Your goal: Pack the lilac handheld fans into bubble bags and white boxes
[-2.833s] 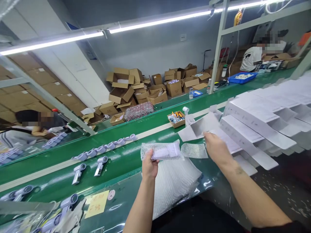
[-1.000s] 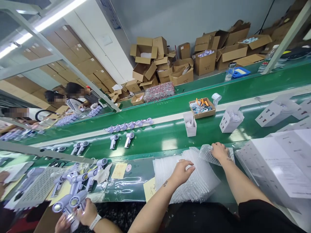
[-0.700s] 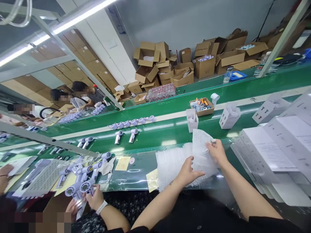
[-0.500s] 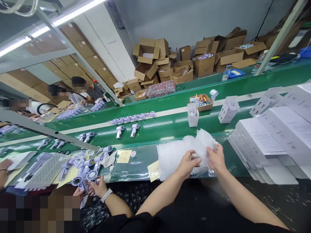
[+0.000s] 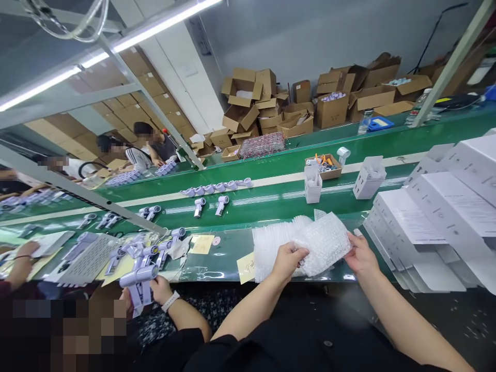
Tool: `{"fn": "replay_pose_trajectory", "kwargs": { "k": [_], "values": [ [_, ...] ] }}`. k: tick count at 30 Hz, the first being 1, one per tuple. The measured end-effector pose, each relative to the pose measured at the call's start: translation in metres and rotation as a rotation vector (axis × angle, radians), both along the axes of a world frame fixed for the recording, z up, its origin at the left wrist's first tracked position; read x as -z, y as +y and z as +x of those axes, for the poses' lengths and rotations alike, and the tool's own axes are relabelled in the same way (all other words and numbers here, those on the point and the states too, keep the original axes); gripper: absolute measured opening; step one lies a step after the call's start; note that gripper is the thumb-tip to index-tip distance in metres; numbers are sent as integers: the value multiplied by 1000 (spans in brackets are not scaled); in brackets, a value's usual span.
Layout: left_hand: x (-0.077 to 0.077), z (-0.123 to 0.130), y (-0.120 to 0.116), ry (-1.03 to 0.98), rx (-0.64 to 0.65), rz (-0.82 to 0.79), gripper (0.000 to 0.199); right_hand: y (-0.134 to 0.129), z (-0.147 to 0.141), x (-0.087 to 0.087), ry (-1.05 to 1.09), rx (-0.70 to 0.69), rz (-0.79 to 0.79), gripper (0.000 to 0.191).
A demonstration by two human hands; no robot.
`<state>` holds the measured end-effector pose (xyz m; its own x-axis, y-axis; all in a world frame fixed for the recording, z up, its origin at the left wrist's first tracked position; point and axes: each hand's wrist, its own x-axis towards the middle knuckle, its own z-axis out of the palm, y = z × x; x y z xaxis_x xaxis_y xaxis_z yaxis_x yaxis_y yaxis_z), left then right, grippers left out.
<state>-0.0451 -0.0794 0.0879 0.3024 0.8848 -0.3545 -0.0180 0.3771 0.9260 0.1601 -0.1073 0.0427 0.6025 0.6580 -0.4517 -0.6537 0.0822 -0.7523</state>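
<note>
A clear bubble-wrap bag (image 5: 324,244) is stretched between my two hands above the bench edge. My left hand (image 5: 289,262) is closed on its left side, thumb on top. At its right edge my right hand (image 5: 363,253) pinches the bag; one fingertip wears a white cover. Behind and left of the bag lies a row of stacked bubble-wrap bags (image 5: 266,248), partly hidden by the held one and my left hand. Whether anything is inside the held bag cannot be told.
White cartons (image 5: 422,212) are stacked at the right. Open white boxes (image 5: 313,187) and lilac handheld fans (image 5: 221,205) stand on the green conveyor (image 5: 263,199). A co-worker at left holds fans (image 5: 139,279) beside a cluttered bench. A metal post (image 5: 127,212) slants across the left.
The bubble-wrap bag has come forward and now lies spread out flatter between my hands. My right hand has moved right to its edge. The co-worker's fans have turned and risen slightly.
</note>
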Motion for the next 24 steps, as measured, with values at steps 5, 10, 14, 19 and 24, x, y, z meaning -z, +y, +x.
{"fn": "replay_pose_trajectory", "kwargs": {
  "k": [5,10,14,19,24],
  "values": [
    [-4,-1,7,-302,-144,-38,33,1,19,17,-135,-221,-12,36],
    [-13,15,-3,-211,-84,121,24,4,19,39,-393,-204,-130,35],
    [-28,30,-7,88,17,409,15,7,32,35,-661,-183,-147,33],
    [-41,36,1,475,17,972,14,-15,24,-3,-918,-295,-125,38],
    [-33,52,-6,698,303,1358,14,-39,-6,-37,-406,-766,313,46]
  ]
}}
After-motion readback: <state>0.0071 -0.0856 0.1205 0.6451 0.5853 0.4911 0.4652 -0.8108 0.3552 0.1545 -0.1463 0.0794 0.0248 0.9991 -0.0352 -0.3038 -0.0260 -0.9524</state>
